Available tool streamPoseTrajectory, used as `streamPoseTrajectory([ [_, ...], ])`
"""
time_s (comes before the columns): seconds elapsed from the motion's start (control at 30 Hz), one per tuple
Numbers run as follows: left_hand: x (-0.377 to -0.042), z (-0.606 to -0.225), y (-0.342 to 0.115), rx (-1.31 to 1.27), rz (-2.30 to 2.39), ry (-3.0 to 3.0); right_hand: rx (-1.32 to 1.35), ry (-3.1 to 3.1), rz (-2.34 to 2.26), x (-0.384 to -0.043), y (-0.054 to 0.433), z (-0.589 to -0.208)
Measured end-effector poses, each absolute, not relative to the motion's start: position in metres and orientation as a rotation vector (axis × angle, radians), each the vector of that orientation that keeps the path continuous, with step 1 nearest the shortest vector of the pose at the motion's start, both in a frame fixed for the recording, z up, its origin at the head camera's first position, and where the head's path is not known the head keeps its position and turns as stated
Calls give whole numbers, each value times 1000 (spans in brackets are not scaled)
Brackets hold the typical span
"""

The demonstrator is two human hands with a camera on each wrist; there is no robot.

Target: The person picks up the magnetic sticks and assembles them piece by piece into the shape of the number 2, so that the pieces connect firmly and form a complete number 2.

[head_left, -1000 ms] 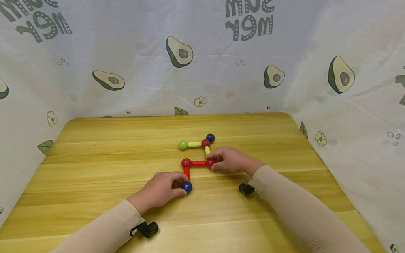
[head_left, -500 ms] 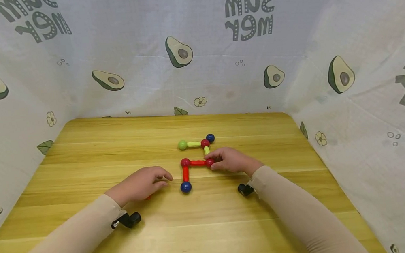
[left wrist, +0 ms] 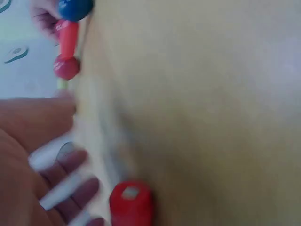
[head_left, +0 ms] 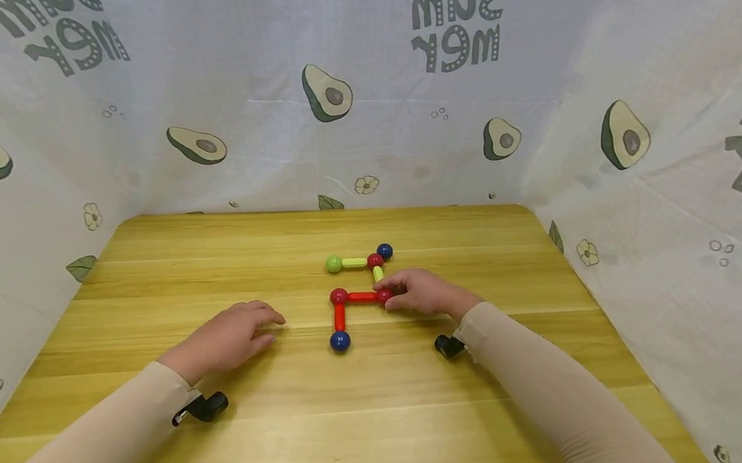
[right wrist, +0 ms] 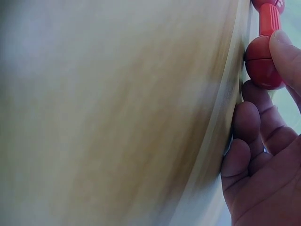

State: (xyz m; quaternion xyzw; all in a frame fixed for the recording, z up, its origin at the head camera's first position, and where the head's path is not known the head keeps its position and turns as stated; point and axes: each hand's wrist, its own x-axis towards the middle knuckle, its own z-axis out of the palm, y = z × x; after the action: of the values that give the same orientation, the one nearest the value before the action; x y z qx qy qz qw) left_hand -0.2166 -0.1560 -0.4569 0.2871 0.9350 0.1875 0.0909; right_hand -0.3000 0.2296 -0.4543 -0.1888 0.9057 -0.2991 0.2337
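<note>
A chain of magnetic balls and sticks lies on the table. My right hand point(head_left: 422, 293) pinches the red ball point(right wrist: 264, 62) at its right-hand corner between thumb and fingers. From there a red stick point(head_left: 362, 297) runs left to another red ball point(head_left: 339, 296). A second red stick point(head_left: 340, 318) leads down to a blue ball point(head_left: 340, 341). My left hand point(head_left: 230, 337) hovers left of the chain, fingers spread and holding nothing. Close by its fingers, a loose red stick point(left wrist: 131, 205) shows in the left wrist view; the hand hides it in the head view.
Behind the right hand, a yellow-green stick point(head_left: 378, 274) joins a red ball point(head_left: 375, 261) with a blue ball point(head_left: 384, 251) against it. Another yellow-green stick point(head_left: 355, 263) reaches a green ball point(head_left: 334, 264). Avocado-print cloth point(head_left: 390, 148) surrounds the wooden table point(head_left: 389, 423).
My left hand has let go of the near blue ball and moved left, its fingers opening. The red stick between that ball and the corner now shows fully. My right hand keeps its place.
</note>
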Motion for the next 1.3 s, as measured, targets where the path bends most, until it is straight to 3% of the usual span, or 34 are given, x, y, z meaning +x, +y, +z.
streamPoseTrajectory([
  [0.3, -219, -451, -193, 525, 684, 2746, -539, 2486, -817, -302, 229, -457],
  [0.63, -210, -452, -218, 596, 726, 2616, -515, 2480, -833, -302, 229, -453],
  [0.97, -212, -456, -204, 596, 720, 2701, -506, 2479, -843, -301, 228, -455],
  [1.3, -216, -454, -148, 676, 911, 2744, -500, 2483, -841, -302, 229, -459],
])
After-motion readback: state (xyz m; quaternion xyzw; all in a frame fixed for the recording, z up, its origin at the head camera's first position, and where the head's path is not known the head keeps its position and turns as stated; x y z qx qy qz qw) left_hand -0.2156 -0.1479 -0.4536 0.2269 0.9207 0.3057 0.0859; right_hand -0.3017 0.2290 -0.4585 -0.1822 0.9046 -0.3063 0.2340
